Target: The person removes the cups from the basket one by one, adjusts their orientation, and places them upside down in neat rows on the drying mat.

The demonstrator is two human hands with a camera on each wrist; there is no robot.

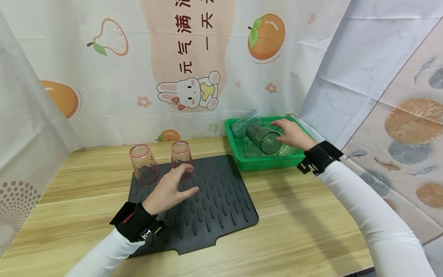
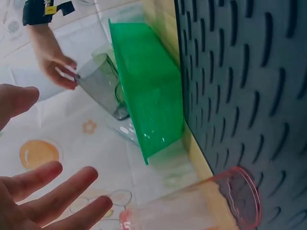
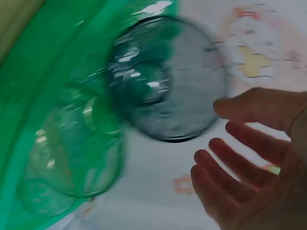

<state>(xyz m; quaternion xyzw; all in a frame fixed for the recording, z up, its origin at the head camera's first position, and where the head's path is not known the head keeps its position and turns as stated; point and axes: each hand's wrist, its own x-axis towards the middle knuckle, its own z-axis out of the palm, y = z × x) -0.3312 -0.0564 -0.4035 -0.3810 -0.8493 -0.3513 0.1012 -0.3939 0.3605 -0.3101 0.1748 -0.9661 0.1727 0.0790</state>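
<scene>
My left hand [image 1: 171, 190] is held over the black ribbed mat [image 1: 221, 200], thumb and fingers spread around nothing. Close beyond it, a pink-tinted glass [image 1: 180, 154] stands upside down on the mat, and another pink-tinted glass [image 1: 144, 169] stands to its left. At the green basket [image 1: 249, 165], my right hand [image 1: 294, 132] reaches in with parted fingers, the thumb tip right at the rim of a grey glass [image 1: 261, 138]. That glass lies tilted, its mouth facing me. In the right wrist view the thumb overlaps the grey glass's rim [image 3: 175, 141], and the fingers are loosely bent beside it.
More clear glasses lie in the basket, including a ribbed clear glass [image 1: 247, 121] leaning at the back and a greenish glass [image 3: 79, 158] beside the grey one. A printed curtain [image 1: 121, 88] hangs directly behind the wooden table [image 1: 287, 215].
</scene>
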